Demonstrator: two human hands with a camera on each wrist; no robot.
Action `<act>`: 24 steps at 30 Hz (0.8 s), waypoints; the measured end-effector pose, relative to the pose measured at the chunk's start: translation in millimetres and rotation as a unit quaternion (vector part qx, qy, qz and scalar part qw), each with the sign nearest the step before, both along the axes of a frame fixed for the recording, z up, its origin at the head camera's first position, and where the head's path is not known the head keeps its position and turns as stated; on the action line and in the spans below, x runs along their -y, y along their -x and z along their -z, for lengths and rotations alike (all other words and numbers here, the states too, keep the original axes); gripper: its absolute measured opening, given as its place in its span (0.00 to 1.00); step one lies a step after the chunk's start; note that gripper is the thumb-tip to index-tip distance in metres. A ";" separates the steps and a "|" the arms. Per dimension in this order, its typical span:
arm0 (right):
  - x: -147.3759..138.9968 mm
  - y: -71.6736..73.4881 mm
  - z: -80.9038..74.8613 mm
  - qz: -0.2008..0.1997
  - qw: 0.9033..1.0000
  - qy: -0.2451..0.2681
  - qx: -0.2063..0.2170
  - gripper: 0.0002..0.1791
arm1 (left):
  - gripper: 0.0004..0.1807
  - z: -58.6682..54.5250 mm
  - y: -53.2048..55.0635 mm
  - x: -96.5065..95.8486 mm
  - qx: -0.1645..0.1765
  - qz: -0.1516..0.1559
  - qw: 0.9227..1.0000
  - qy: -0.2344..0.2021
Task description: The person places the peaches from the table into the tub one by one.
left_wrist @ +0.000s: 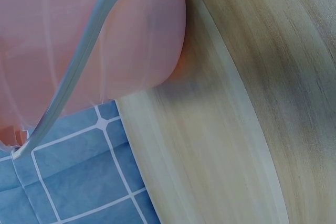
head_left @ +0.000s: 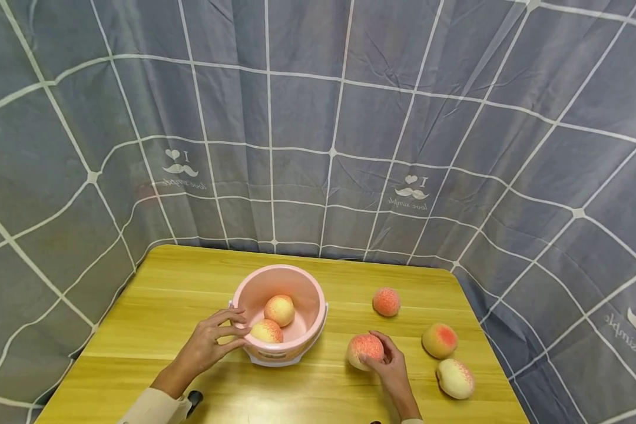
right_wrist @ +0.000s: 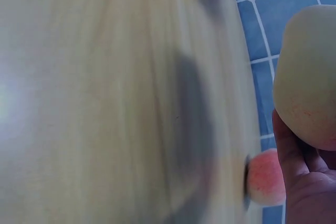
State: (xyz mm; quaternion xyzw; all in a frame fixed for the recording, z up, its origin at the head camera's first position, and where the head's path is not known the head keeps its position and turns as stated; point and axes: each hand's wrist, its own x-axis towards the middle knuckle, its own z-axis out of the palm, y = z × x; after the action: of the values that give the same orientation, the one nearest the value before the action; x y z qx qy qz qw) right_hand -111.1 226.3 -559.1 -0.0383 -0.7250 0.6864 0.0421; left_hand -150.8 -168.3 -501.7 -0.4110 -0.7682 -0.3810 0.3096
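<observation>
A pink plastic bucket (head_left: 310, 282) with a pale handle (left_wrist: 79, 72) stands left of the table's middle. Inside it are two yellow-and-red peaches, one farther back (head_left: 279, 310) and one near the front-left wall (head_left: 267, 331). My left hand (head_left: 212, 338) holds the bucket's left rim between thumb and fingers; the left wrist view shows only the bucket's side, not the hand. Right of the bucket, my right hand (head_left: 389, 362) grips a pinkish peach (head_left: 364, 351) between thumb and fingers. In the right wrist view this peach (right_wrist: 310, 77) is raised, with a shadow on the wood below.
Three more peaches lie on the yellow wooden table (head_left: 175, 294) at the right: a red one (head_left: 386, 301) at the back, an orange one (head_left: 440, 340) and a pale one (head_left: 455, 378). A grey checked curtain (head_left: 307, 118) hangs around the table's far and side edges.
</observation>
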 end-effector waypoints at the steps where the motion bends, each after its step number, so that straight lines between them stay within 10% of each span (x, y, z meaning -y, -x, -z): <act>1: 0.5 0.8 -1.2 -0.001 1.000 -0.002 -0.006 0.32 | 0.17 0.1 -0.4 0.0 0.001 -0.001 1.000 0.000; 24: 18.7 31.8 -36.8 -0.034 0.996 -0.004 -0.088 0.30 | 0.18 0.9 -2.5 -0.5 0.009 -0.010 1.000 0.002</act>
State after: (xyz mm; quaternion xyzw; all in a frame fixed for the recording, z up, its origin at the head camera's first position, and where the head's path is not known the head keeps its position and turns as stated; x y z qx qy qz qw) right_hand -142.9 207.6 -522.3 0.0465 -0.7220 0.6854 0.0824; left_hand -148.3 -167.8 -502.7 -0.4008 -0.7756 -0.3800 0.3057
